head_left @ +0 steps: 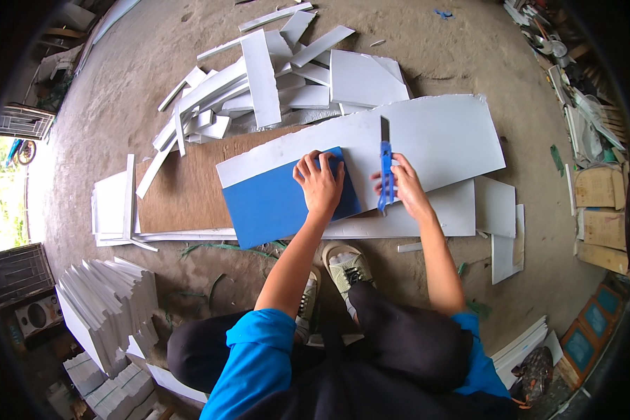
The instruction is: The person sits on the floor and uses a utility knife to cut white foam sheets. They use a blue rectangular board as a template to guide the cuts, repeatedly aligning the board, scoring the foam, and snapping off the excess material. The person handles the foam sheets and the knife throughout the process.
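My left hand (320, 183) presses down on a flat blue rectangular board (269, 208), its fingers curled over the far edge near the right corner. That board lies across a large white foam sheet (427, 136), covering part of its near left side. In my right hand (404, 187) is a blue utility knife (386, 164), held up to the right of the blue board with its blade (385, 129) extended and pointing away from me. The knife is over the white sheet; whether the blade touches it cannot be told.
Under the sheet lie a brown board (182, 192) and more white sheets (448, 210). Offcut strips (259, 77) are heaped beyond. Stacked white panels (108, 308) stand at the near left. My shoes (348, 269) are close to the sheets. Cardboard (602, 210) lines the right side.
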Tool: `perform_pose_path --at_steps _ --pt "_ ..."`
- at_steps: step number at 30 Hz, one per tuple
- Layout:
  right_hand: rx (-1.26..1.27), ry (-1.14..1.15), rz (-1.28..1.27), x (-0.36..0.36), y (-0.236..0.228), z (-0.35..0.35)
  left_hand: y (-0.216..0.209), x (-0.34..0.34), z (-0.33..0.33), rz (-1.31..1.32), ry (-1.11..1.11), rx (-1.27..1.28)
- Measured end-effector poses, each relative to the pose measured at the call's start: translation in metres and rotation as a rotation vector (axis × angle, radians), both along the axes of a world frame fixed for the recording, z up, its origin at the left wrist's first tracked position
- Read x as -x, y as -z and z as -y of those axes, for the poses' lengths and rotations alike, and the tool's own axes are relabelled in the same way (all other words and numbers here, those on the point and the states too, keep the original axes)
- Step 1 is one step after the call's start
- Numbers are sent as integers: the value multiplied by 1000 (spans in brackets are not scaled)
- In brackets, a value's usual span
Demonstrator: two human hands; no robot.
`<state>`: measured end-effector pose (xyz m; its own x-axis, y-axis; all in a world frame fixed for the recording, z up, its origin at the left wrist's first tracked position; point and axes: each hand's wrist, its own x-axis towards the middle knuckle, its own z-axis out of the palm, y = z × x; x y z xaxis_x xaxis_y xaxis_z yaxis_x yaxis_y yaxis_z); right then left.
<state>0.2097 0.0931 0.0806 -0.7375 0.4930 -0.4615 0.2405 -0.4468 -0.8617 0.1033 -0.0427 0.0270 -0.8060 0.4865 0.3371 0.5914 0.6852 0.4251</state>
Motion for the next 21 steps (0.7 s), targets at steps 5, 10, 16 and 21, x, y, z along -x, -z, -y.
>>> perform_pose_path --at_steps 5,10,16,21 --pt "-105 -95 129 3 6 8 -1 -1 -1 5 0 18" --pt "-73 -117 121 6 8 10 0 1 -1 -5 1 10" --pt "9 -101 20 4 19 9 -1 0 -1 -4 0 7" --pt "139 -102 -81 2 26 16 0 1 0 -5 1 15"
